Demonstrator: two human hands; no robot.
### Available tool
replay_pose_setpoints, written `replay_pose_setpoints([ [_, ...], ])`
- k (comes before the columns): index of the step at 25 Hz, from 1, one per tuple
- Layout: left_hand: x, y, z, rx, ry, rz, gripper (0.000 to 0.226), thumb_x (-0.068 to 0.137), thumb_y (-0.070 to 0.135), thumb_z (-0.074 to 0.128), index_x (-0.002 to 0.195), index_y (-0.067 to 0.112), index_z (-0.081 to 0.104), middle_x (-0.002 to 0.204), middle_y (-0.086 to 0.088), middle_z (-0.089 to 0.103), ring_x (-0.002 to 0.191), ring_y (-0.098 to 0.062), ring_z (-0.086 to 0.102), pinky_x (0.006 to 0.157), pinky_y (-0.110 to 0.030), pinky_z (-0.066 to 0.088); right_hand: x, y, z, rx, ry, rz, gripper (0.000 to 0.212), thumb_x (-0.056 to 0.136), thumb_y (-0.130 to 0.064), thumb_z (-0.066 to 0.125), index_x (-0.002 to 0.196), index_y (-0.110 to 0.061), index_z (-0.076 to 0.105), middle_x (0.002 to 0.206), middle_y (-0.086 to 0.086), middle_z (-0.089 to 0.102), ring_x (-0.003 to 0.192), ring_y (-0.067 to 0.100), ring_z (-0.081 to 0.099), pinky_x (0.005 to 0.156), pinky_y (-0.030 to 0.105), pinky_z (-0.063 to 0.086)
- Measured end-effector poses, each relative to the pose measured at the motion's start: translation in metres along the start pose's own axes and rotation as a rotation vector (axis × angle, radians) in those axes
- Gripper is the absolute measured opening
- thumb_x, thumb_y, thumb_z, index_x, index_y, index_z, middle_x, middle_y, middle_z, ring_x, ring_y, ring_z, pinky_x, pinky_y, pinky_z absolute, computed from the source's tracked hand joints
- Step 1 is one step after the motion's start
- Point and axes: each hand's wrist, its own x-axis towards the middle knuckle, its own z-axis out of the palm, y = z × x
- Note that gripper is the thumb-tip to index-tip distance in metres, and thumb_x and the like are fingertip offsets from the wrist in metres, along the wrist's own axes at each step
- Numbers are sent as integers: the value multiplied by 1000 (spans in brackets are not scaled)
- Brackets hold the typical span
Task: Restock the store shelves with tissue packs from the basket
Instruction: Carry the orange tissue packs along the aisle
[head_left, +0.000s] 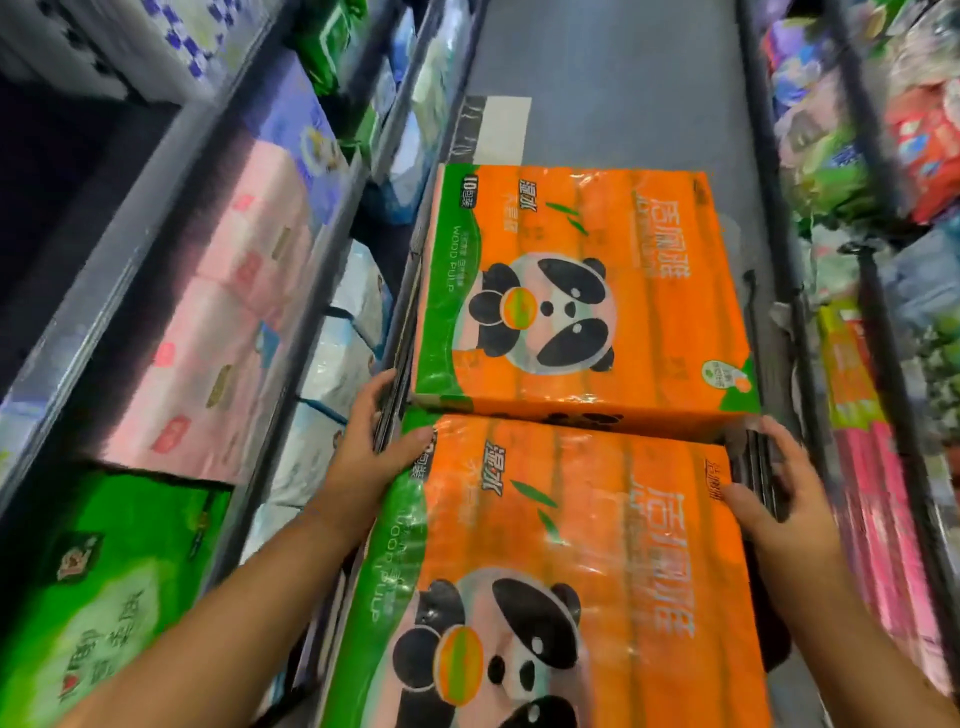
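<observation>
Clasping near pack (571, 519) at its far corners with left hand (371, 441) and right hand (779, 499), thumbs on top, fingers (375, 397) seemingly curled down its sides inside the dark basket (396, 382), far pack (576, 301) touching just beyond, both orange, panda-printed, lettered "WOOD PULP", far one also "10".

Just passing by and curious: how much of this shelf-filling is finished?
Looks done: pink packs and a green pack already sit on the left shelves, though who put them there is unclear. In hand: the left hand and right hand hold the near orange pack by its sides. Still to do: that pack and the far orange pack behind it are not yet shelved.
</observation>
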Motion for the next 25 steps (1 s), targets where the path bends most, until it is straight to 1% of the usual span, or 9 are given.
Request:
replay_pose_setpoints([
  [2, 66, 5, -17, 24, -6, -23, 94, 50, 60, 87, 133, 45, 45, 143, -14, 47, 131, -38, 45, 105, -62, 37, 54, 5, 29, 16, -11, 8, 89, 52, -53, 64, 135, -30, 43, 116, -25, 52, 94, -23, 55, 69, -1, 43],
  [5, 148, 8, -21, 82, -46, -27, 98, 50, 66, 84, 135, 41, 43, 134, -19, 54, 123, -39, 52, 99, -59, 43, 132, 24, 59, -3, -31, 10, 94, 59, -54, 70, 142, -19, 42, 128, -14, 56, 107, -12, 56, 78, 3, 45],
  [8, 224, 4, -18, 96, -24, -27, 95, 45, 70, 82, 128, 44, 44, 116, -12, 62, 102, -27, 65, 87, -45, 52, 212, 43, 90, -13, -59, 45, 96, 58, -60, 70, 142, -22, 41, 130, -10, 56, 111, -10, 55, 84, 8, 47],
  [13, 350, -31, -42, 86, -11, -43, 84, 51, 62, 84, 124, 46, 46, 113, -6, 68, 101, -27, 67, 86, -44, 53, 327, 90, 162, 2, -65, 118, 95, 57, -57, 66, 143, -31, 36, 140, 1, 48, 116, 0, 54, 81, 6, 45],
  [16, 423, -74, -65, 87, -6, -29, 71, 58, 46, 77, 122, 48, 47, 109, -2, 67, 98, -26, 66, 82, -40, 52, 380, 133, 214, -2, -28, 117, 99, 53, -68, 71, 139, -38, 31, 137, -2, 48, 109, -14, 53, 79, 3, 44],
  [18, 464, -102, -85, 102, -18, -18, 69, 61, 44, 74, 124, 46, 46, 111, -4, 65, 99, -24, 65, 83, -39, 52, 404, 168, 249, 9, -4, 114, 105, 49, -80, 71, 138, -39, 31, 136, 2, 48, 114, -4, 55, 84, 9, 48],
  [20, 493, -124, -98, 109, -33, -14, 73, 58, 52, 79, 122, 46, 46, 110, -2, 64, 97, -22, 64, 81, -35, 52, 422, 197, 274, 16, -5, 106, 104, 53, -80, 70, 140, -39, 31, 142, 11, 46, 124, 17, 54, 96, 28, 50],
  [22, 517, -148, -115, 120, -33, -32, 80, 52, 64, 81, 123, 47, 47, 113, -2, 64, 100, -24, 64, 80, -36, 51, 436, 226, 299, 35, -32, 104, 106, 59, -75, 72, 146, -33, 30, 142, 14, 48, 126, 27, 52, 102, 44, 46],
  [25, 534, -177, -130, 84, -63, -65, 91, 60, 53, 81, 138, 31, 41, 121, -3, 63, 104, -23, 65, 80, -34, 54, 443, 254, 319, 25, -23, 107, 92, 63, -63, 74, 139, -31, 34, 122, 1, 58, 110, 13, 61, 91, 28, 51],
])
